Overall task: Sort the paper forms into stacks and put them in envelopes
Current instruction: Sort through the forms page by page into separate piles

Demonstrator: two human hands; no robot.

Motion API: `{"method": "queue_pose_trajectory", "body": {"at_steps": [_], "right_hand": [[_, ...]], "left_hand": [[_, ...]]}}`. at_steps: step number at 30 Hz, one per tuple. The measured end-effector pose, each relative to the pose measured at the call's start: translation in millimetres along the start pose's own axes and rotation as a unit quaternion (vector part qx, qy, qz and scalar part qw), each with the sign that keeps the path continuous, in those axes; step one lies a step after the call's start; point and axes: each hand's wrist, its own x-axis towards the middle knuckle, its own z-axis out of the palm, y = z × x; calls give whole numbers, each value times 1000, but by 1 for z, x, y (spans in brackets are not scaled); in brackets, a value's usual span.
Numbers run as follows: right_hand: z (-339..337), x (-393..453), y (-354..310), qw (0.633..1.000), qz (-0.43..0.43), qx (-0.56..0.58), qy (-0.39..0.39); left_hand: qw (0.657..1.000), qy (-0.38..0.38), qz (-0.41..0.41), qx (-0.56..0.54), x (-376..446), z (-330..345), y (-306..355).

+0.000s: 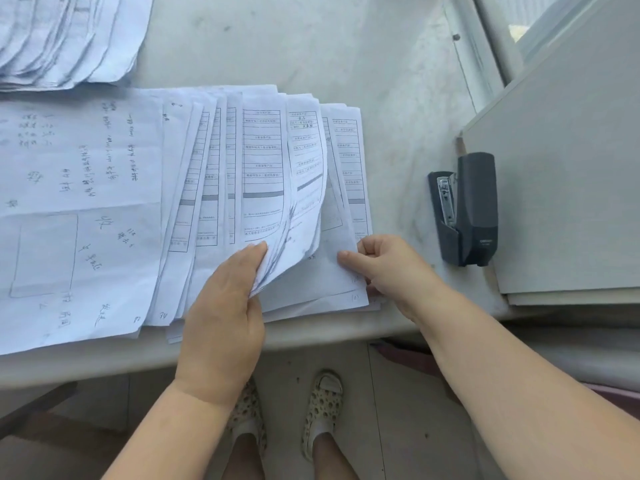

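Note:
A fanned spread of white printed forms [263,161] lies across the grey table [311,46]. My left hand [225,306] grips the lifted near edges of several forms, bending them up and to the left. My right hand [384,265] pinches the near right corner of the bottom sheets [332,275], thumb on top and fingers curled. A large sheet with handwriting [76,209] lies at the left. No envelope is in view.
Another fanned pile of papers [62,36] sits at the far left corner. A dark stapler [464,209] stands at the right, beside a grey board [568,168] lying on the table. My feet in patterned shoes show below the table edge.

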Motion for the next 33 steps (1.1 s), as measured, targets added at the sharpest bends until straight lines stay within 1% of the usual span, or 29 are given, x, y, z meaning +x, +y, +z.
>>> {"method": "queue_pose_trajectory", "body": {"at_steps": [2,5,7,9,12,13,15,19,26,28,30,33], "right_hand": [[-5,-4,-1,999,-8,-4,37],[-25,-18,3,986,-44,10,158],[-36,-30,11,972,-65,51,220],[-36,-42,18,968,-75,69,228],[-19,-58,20,982,-83,44,163],[-12,-62,18,987,-90,21,135],[3,-70,9,990,-107,-53,75],[36,-89,-28,975,-173,-142,-10],[110,-107,-109,950,-221,-204,-84],[138,-103,-128,946,-222,-214,-96],[170,-95,-144,949,-200,-216,-111],[224,-80,-163,964,-125,-185,-144]], "left_hand": [[998,-45,29,28,-1,3,-6],[985,-119,56,113,-2,3,-10],[977,-159,49,137,0,1,-8],[972,-176,41,148,3,-1,-4],[967,-183,72,163,1,-11,2],[968,-179,81,158,-3,-18,4],[976,-157,70,135,-14,-39,10],[989,-90,13,117,-36,-102,5],[984,2,-120,128,-44,-215,-56],[980,6,-151,131,-39,-240,-82],[974,-4,-173,145,-33,-264,-115],[966,-61,-187,167,-23,-295,-170]]}}
